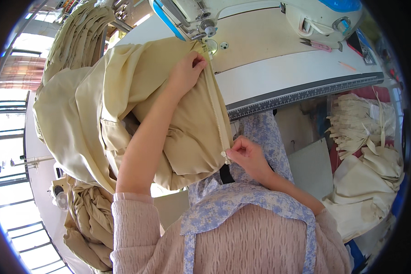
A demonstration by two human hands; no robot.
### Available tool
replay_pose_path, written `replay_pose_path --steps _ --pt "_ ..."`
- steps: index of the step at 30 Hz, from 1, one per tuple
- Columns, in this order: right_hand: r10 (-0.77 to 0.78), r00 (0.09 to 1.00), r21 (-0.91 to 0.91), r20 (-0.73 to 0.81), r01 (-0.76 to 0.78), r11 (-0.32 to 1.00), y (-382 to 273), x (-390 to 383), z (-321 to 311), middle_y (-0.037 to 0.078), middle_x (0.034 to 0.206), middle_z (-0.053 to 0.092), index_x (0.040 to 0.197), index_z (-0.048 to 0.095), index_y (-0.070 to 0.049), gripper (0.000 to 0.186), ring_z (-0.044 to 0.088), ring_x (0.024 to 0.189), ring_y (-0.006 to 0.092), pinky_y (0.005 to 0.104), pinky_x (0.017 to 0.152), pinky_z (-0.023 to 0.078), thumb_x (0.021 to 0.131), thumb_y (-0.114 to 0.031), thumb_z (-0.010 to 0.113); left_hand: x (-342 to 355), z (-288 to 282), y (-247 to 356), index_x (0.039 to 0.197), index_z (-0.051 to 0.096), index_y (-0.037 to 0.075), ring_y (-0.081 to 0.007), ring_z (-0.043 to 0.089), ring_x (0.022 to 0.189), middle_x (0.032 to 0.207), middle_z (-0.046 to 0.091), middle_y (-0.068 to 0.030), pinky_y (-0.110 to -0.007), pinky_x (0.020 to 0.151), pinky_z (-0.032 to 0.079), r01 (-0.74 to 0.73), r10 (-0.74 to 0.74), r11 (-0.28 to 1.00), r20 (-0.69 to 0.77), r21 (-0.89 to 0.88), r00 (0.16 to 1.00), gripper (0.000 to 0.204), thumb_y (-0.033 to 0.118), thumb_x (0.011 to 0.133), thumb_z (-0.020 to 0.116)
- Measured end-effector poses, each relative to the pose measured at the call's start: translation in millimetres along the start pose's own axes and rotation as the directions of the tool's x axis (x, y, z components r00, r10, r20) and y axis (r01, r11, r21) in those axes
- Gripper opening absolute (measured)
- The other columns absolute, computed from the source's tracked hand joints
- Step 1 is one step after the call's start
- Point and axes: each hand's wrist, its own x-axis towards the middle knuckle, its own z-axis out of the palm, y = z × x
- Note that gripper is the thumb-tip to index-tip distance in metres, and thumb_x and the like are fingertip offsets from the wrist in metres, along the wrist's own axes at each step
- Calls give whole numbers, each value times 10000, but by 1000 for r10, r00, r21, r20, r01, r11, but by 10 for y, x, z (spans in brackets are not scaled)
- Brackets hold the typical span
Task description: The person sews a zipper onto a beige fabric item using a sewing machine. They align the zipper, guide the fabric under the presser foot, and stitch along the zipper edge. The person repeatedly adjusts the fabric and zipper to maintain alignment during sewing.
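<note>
A beige garment [187, 141] lies over the table's front edge and hangs toward my lap. A pale zipper [214, 107] runs down its right edge from the sewing machine's needle area [204, 41]. My left hand [186, 73] is closed in a pinch on the cloth beside the zipper, just short of the presser foot. Lower down, my right hand [249, 157] pinches the near end of the zipper between thumb and fingers, by the slider. The stretch of zipper between my hands looks nearly straight.
A ruler strip [306, 95] lines the table's front edge. Pink-handled scissors [317, 44] and a dark phone [355, 44] lie at the right. Beige cloth is stacked [75, 39] at the far left and heaped [89, 219] at the near left; pale bundles [360, 187] sit at the right.
</note>
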Motion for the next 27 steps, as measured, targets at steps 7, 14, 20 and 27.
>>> replay_pose_path --steps 7,14,20,27 --pt "-60 998 -150 -27 56 987 47 2 -28 22 897 586 880 602 -4 195 617 806 75 256 737 509 957 -116 741 1 4 -22 1069 697 49 -252 704 899 983 754 -109 -368 815 541 5 -5 1000 6 -22 1000 212 237 971 697" --pt "96 995 -175 -15 -97 980 -46 -32 -11 -25 903 553 858 553 -36 200 545 804 25 219 704 460 978 -68 711 -63 -16 91 1035 702 34 -245 683 877 992 726 -105 -367 811 537 -19 19 1000 -2 3 1000 215 234 959 715" --pt "60 998 -174 -19 -62 983 -56 -90 0 -19 903 549 850 554 -35 212 549 807 27 220 707 460 974 -81 719 -101 -13 114 1019 706 29 -244 669 863 1000 692 -103 -368 805 535 -68 68 997 -12 22 998 205 221 951 730" --pt "126 992 -153 -19 -127 980 -118 -100 6 -7 880 576 865 561 -35 211 552 775 40 232 690 465 966 -106 732 -149 2 169 990 709 28 -262 660 828 953 675 -108 -384 787 535 -109 116 988 -63 110 991 186 199 927 749"
